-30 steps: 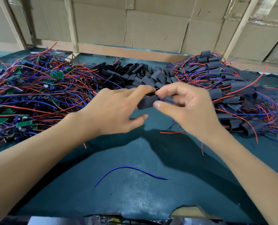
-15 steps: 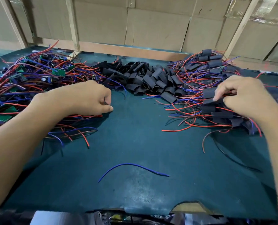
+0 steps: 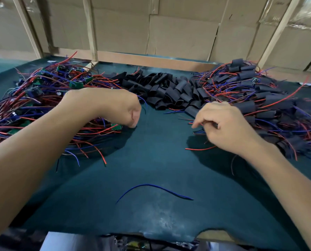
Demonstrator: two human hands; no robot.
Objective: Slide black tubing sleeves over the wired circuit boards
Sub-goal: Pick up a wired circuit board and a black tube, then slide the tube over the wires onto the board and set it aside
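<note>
Sleeves show no readable writing; left hand curled, contents hidden; right hand pinches wires.

No legible txt — anywhere.

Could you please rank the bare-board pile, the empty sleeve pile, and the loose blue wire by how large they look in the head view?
1. Bare-board pile: largest spread, though cut off at the left edge.
2. Sleeve pile: clearly smaller.
3. Blue wire: smallest, despite lying nearest the camera.
</note>
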